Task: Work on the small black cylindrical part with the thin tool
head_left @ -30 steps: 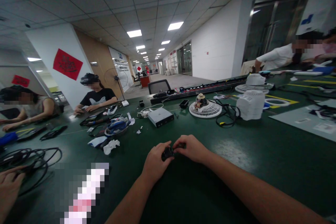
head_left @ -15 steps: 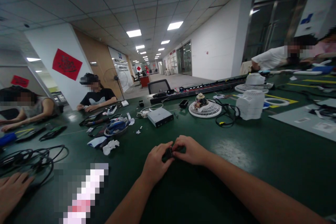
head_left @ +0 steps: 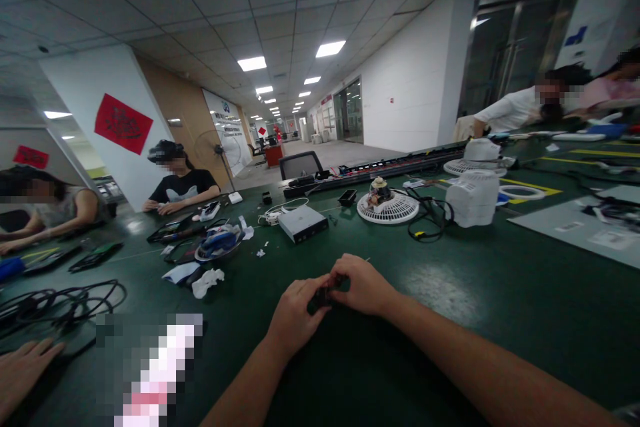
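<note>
Low in the centre of the frame, I am watching both hands working at a small black part (head_left: 320,301) just above the worktop (head_left: 450,293). The left hand (head_left: 296,310) is gripping it between thumb and curled fingers, nearly closed around it. The right hand (head_left: 364,285) is meeting it from the other side, thumb and fingertips drawing together in a pinch at its edge. A thin pale sliver (head_left: 369,259) is showing past the right knuckles; I cannot tell whether that hand is holding it.

As I judge it, the handling is well under way but not finished, since the part is sitting off the surface with both hands on it. The fingers themselves are blocking my view, so what is done or left on it is staying unclear to me.

Above the hands, an optical drive (head_left: 303,223) is lying near the frame's middle, with a small black tray (head_left: 347,197) and a white fan grille (head_left: 388,210) carrying an exposed motor to its right. Farther right, a black cable (head_left: 430,217) is looping beside a white plastic housing (head_left: 471,199). Crumpled tissue (head_left: 207,283) is lying left of centre, and at lower left a co-worker's hand (head_left: 27,370) is resting near tangled black cables (head_left: 65,300).
</note>
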`<state>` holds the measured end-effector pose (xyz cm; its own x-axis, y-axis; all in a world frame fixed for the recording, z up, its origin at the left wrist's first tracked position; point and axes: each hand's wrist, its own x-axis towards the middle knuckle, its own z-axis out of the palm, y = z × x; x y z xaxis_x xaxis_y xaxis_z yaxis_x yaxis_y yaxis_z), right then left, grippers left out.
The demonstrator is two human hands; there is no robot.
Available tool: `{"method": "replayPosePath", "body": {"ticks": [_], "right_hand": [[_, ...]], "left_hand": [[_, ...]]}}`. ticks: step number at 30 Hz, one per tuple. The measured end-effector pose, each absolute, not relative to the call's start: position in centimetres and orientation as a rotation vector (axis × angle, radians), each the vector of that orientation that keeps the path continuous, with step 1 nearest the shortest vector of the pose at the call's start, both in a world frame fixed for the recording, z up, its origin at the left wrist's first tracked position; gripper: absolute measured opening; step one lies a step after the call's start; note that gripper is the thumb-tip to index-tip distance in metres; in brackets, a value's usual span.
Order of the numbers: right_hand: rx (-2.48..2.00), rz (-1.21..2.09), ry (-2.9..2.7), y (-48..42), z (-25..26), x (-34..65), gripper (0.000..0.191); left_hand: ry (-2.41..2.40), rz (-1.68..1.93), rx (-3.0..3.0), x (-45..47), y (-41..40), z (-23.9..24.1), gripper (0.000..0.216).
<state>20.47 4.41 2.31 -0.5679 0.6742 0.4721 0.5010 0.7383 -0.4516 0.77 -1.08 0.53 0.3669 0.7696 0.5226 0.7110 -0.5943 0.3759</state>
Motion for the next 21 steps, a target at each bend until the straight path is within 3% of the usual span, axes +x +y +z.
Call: {"method": "replayPosePath", "body": {"ticks": [7, 12, 17, 21], "right_hand": [[-0.923, 0.444, -2.239, 4.5, 2.3, 20.4, 0.002], [-0.897, 0.458, -1.991, 5.1, 2.6, 20.7, 0.03], [-0.838, 0.403, -1.752, 5.3, 3.0, 21.2, 0.026], [-0.78, 0.632, -1.656, 5.3, 3.0, 21.3, 0.021]], "left_hand": [[1.464, 1.108, 2.466, 0.8, -0.8, 0.5, 0.056], [1.558, 1.189, 2.359, 0.5, -0.4, 0.1, 0.057], [1.655, 1.25, 2.268, 0.1, -0.2, -0.2, 0.054], [1.694, 1.299, 2.237, 0.1, 0.0, -0.3, 0.053]]}}
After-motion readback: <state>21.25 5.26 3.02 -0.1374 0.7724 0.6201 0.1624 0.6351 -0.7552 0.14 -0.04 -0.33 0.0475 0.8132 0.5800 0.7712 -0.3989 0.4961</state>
